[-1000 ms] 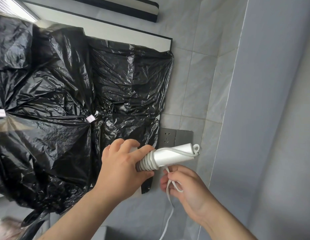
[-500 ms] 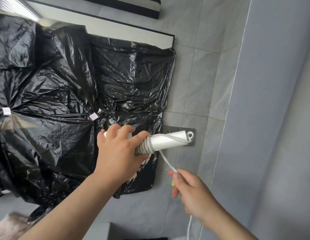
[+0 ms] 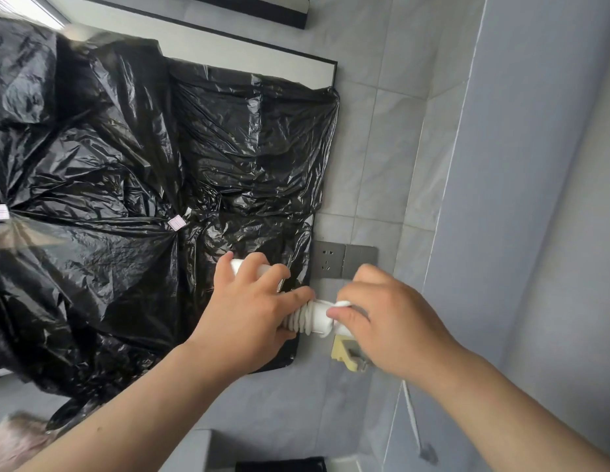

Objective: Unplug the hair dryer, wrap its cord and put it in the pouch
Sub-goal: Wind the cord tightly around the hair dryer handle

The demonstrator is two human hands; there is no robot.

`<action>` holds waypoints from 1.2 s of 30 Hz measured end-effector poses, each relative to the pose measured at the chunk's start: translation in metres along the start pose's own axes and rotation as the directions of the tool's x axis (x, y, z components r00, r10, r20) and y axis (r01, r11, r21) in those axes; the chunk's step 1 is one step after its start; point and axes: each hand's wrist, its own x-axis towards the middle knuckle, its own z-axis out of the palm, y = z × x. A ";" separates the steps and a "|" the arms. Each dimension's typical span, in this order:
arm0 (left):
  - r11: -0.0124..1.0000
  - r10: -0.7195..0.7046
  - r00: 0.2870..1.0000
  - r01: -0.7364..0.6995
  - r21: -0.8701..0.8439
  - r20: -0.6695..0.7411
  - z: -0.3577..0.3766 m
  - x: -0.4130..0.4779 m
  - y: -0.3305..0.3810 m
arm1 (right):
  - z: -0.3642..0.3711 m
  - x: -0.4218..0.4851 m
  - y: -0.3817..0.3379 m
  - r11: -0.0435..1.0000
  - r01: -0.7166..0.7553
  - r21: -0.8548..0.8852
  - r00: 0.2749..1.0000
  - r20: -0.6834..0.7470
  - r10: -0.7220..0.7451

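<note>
— Where's the hair dryer (image 3: 315, 318) right now?

— I see it held up in front of the wall, just below the grey socket plate (image 3: 344, 260). My left hand (image 3: 252, 318) has its fingers wrapped tight around the handle, and the cord (image 3: 302, 320) sits in white coils just beside the thumb.

— And your other hand?

— My right hand (image 3: 395, 321) is at the free end of the handle, thumb and fingers pinched together on a white loop of cord. A yellowish plug (image 3: 346, 354) pokes out just under that palm.

— What's behind all this?

— Crinkled black plastic sheeting (image 3: 143, 172) covers the mirror (image 3: 249, 59) on the left; the dryer's upper end overlaps its edge. I can't find the pouch in this view.
</note>
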 end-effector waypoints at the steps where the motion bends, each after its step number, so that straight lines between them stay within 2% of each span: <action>1: 1.000 0.016 1.000 -0.016 -0.002 -0.002 -0.002 0.000 0.000 | 0.000 0.002 0.004 0.997 -0.013 0.071 1.000 -0.011 0.014; 4: 0.999 0.047 0.999 -0.047 -0.005 0.016 -0.008 0.001 0.001 | 0.003 0.005 0.008 0.956 -0.094 0.277 0.996 0.023 0.091; 6: 0.997 0.074 0.997 -0.074 0.002 0.026 -0.012 0.002 0.002 | 0.003 0.006 0.009 0.885 -0.241 0.398 0.969 0.143 0.199; 8: 0.995 0.102 0.995 -0.102 0.012 0.023 -0.015 0.003 0.002 | 0.002 0.009 0.011 0.837 -0.322 0.441 0.942 0.235 0.239; 11: 0.991 0.132 0.991 -0.132 0.019 0.028 -0.016 0.003 0.004 | 0.002 0.012 0.008 0.840 -0.327 0.434 0.934 0.282 0.218; 14: 0.991 0.130 0.989 -0.131 0.013 0.064 -0.018 0.003 0.006 | 0.004 0.014 0.006 0.858 -0.311 0.409 0.938 0.276 0.209; 19: 0.997 0.071 0.996 -0.071 0.009 0.052 -0.019 0.002 0.002 | 0.012 0.012 -0.001 0.775 -0.338 0.533 0.938 0.257 0.233; 21: 0.998 -0.043 0.999 0.044 -0.042 0.027 -0.020 -0.001 0.001 | 0.013 0.010 -0.003 0.770 -0.321 0.552 0.947 0.215 0.240; 22: 0.986 -0.146 0.989 0.148 -0.074 0.039 -0.022 -0.003 0.003 | 0.012 0.009 -0.003 0.780 -0.306 0.546 0.952 0.182 0.246; 24: 0.922 -0.345 0.934 0.356 -0.152 0.097 -0.025 -0.007 0.006 | 0.009 0.008 -0.005 0.818 -0.261 0.512 0.964 0.090 0.250; 25: 0.892 -0.394 0.910 0.412 -0.187 0.127 -0.026 -0.008 0.009 | 0.009 0.007 -0.006 0.837 -0.233 0.495 0.969 0.048 0.242; 28: 0.887 -0.373 0.916 0.399 -0.233 0.147 -0.028 -0.008 0.012 | 0.016 0.005 -0.006 0.839 -0.216 0.499 0.968 -0.004 0.251; 32: 0.893 -0.377 0.919 0.393 -0.221 0.110 -0.030 -0.004 0.012 | 0.023 0.001 -0.001 0.753 -0.254 0.607 0.957 0.045 0.287; 36: 0.882 -0.385 0.919 0.392 -0.262 0.081 -0.031 -0.004 0.013 | 0.018 0.000 -0.003 0.771 -0.215 0.600 0.964 0.004 0.265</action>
